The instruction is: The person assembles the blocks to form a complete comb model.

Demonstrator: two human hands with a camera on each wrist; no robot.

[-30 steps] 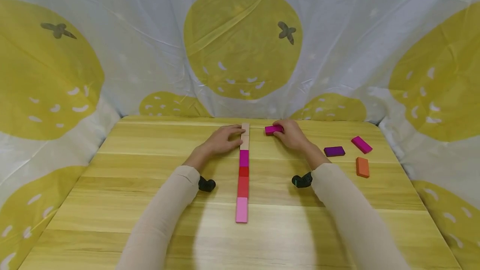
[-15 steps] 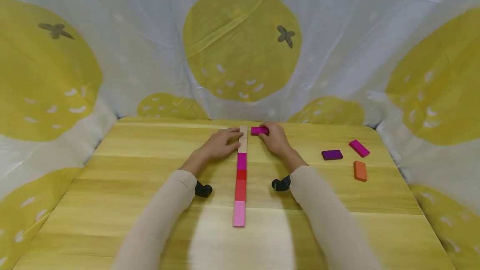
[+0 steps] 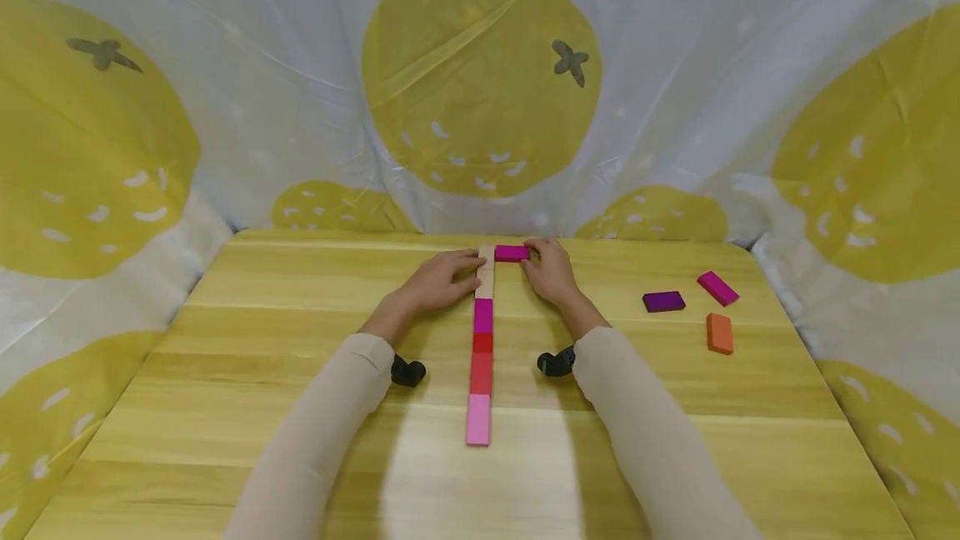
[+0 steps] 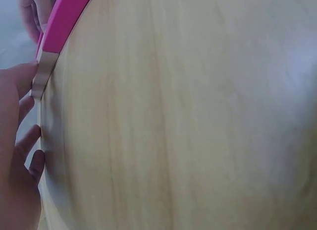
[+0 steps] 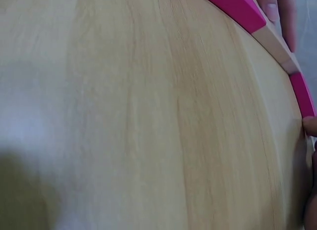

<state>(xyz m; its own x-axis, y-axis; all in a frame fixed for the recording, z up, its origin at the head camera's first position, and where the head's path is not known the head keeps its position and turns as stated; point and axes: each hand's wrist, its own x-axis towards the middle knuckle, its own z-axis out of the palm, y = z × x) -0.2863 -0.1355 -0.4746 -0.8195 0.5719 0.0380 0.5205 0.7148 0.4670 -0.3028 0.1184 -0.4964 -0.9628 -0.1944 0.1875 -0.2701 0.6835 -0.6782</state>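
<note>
In the head view, a row of flat blocks runs away from the person: pink (image 3: 477, 422), red (image 3: 482, 372), magenta (image 3: 483, 315), then beige blocks (image 3: 486, 280) at the far end. My left hand (image 3: 438, 282) rests against the left side of the beige blocks, fingertips on them. Crosswise at the row's far end lies another magenta block (image 3: 512, 253), its left end against the beige. My right hand (image 3: 551, 272) pinches this block's right end between thumb and finger. Both wrist views show the hands only at the frame's edge; the right wrist view shows the thumb (image 5: 310, 125) touching that magenta block.
On the right of the wooden table (image 3: 300, 407) lie a purple block (image 3: 663, 302), a magenta block (image 3: 717, 288) and an orange block (image 3: 720, 333). A cloth (image 3: 675, 90) with yellow fruit prints hangs behind the table's far edge. A black wrist-worn device (image 3: 408, 372) shows at each sleeve.
My right hand has brought the magenta block leftward until it meets the beige end of the row, and its fingers now sit farther back on it. The left hand has stayed in place.
</note>
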